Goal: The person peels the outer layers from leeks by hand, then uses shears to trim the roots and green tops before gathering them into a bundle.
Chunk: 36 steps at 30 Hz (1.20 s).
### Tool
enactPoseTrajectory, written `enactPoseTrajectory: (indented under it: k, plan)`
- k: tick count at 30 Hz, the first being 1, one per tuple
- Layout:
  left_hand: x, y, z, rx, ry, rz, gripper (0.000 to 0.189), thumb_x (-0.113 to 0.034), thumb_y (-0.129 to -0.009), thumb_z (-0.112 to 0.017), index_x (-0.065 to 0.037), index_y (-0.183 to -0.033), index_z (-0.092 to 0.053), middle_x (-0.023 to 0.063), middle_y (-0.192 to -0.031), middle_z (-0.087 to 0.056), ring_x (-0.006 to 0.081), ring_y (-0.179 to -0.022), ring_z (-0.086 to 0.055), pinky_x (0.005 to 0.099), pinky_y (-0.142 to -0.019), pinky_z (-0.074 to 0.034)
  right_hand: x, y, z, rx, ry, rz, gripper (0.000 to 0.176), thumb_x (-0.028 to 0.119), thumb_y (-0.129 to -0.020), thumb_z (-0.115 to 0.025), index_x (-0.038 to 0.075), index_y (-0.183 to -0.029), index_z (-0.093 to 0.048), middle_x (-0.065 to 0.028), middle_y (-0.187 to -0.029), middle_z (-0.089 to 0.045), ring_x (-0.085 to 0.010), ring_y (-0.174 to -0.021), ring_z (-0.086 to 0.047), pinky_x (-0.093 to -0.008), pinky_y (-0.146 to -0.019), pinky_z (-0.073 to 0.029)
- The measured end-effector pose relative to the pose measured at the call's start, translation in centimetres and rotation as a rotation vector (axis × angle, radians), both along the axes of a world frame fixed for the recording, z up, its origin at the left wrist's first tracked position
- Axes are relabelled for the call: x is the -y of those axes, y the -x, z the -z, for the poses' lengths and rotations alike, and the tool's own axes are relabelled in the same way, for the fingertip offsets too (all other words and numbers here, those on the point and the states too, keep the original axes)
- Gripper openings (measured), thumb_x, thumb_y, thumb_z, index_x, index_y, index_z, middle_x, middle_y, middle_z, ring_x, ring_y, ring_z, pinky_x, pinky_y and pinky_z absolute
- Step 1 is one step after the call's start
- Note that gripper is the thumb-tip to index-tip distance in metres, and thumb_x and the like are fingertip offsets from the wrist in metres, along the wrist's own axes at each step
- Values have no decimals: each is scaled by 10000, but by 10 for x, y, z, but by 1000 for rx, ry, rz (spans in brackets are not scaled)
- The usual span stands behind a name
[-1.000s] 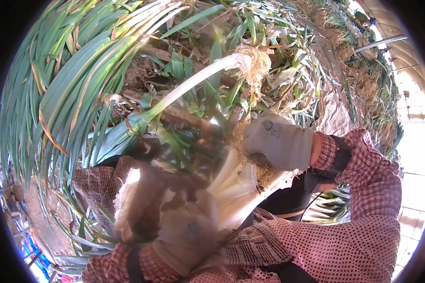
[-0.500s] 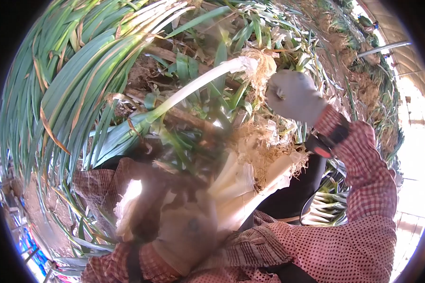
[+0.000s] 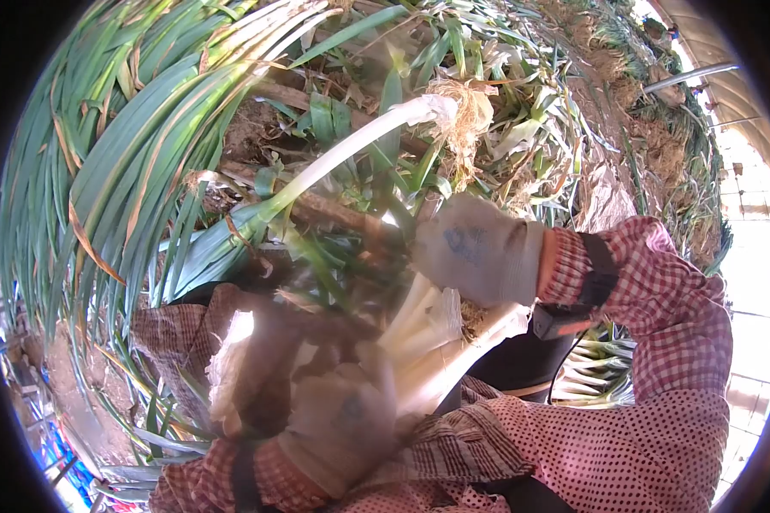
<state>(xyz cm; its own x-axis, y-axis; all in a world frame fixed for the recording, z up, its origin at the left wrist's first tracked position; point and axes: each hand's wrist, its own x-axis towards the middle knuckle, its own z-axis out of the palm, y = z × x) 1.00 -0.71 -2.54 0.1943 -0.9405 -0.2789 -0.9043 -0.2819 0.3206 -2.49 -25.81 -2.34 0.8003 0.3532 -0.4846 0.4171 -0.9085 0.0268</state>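
In the lower centre my left hand, in a pale glove, is closed round a bundle of thick white leek stalks; a smear on the view blurs its fingers. My right hand, also gloved, lies over the root end of that bundle and hides most of the roots. Its fingers are curled, and what they grip is hidden. A single leek with a white stem and stringy roots lies beyond the hands, its green leaves toward the left.
A large heap of green leek leaves fills the left. Trimmed leaves litter the ground ahead. More leeks lie beside my right arm, near a dark object. A metal pole stands at upper right.
My right hand has moved left and down, from beside the single leek's roots onto the bundle's root end, covering it. My left hand has stayed almost still on the bundle.
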Motion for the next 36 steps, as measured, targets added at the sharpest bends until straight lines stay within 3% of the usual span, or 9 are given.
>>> enactPoseTrajectory:
  k: [6, 9, 11, 14, 16, 22, 25, 28, 36]
  plan:
    - [-4, -3, 4, -34, 3, -46, 872, -762, -820, -574, 63, -1086, -484, 114, -696, -609, 232, -521, -649, 375, -447, -513, 43, -15, 23, 228, 218, 260, 129, 144, -733, -701, 52, -810, -654, -120, -813, -658, -290, -738, -686, -417, -640, -558]
    - [-10, -6, 4, -74, 46, -50, 896, -771, -817, -565, 73, -1107, -481, 112, -702, -605, 229, -528, -650, 371, -450, -509, 122, -22, 9, 240, 285, 663, 226, 223, -829, -693, 21, -770, -612, -132, -797, -641, -299, -695, -658, -438, -650, -550]
    - [-12, -3, 3, -54, 31, -66, 899, -772, -818, -561, 75, -1111, -481, 102, -697, -601, 226, -532, -650, 367, -452, -507, 135, -1, -10, 449, 91, 676, 241, 309, -896, -691, 70, -872, -677, -64, -801, -676, -209, -676, -674, -403, -640, -567]
    - [-10, -4, -4, 1, -12, -25, 926, -776, -815, -557, 87, -1142, -479, 82, -684, -595, 220, -535, -649, 360, -456, -510, 73, 0, -38, 100, -60, 684, 341, 425, -887, -700, 86, -924, -703, -83, -848, -693, -260, -744, -689, -403, -742, -566]
    - [-9, -1, -3, 21, 3, -33, 946, -775, -815, -559, 100, -1161, -474, 75, -672, -590, 217, -527, -646, 362, -447, -506, 56, 7, -16, 377, -375, 215, 450, 512, -859, -700, 73, -954, -719, -131, -861, -691, -305, -830, -694, -425, -804, -551]
    - [-11, 6, -1, 26, 63, -21, 979, -781, -825, -545, 127, -1182, -470, 73, -648, -582, 205, -503, -636, 370, -422, -494, 18, -7, -10, -291, -121, 349, 251, 257, -829, -698, 96, -1018, -736, -126, -996, -700, -324, -891, -689, -415, -804, -550]
    - [-10, 4, -2, 12, 30, -10, 978, -784, -829, -537, 129, -1172, -477, 77, -651, -590, 200, -506, -640, 361, -424, -497, 22, -6, 2, -329, -306, 436, 205, 174, -805, -647, 86, -968, -733, -134, -991, -709, -333, -897, -694, -426, -807, -553]
    - [-10, 3, -1, 38, 37, 24, 982, -789, -831, -527, 133, -1167, -480, 78, -654, -593, 198, -508, -640, 353, -431, -501, 10, -19, -7, -472, -74, 351, 322, 269, -816, -682, 7, -996, -731, -184, -977, -725, -348, -958, -704, -435, -851, -557]
    - [-6, 2, 1, 51, -36, 16, 1013, -816, -814, -507, 132, -1171, -481, 80, -674, -596, 210, -540, -648, 362, -458, -507, 13, -42, 18, -303, -37, 372, 274, 279, -857, -632, 27, -845, -739, -171, -762, -706, -341, -759, -710, -447, -745, -552]
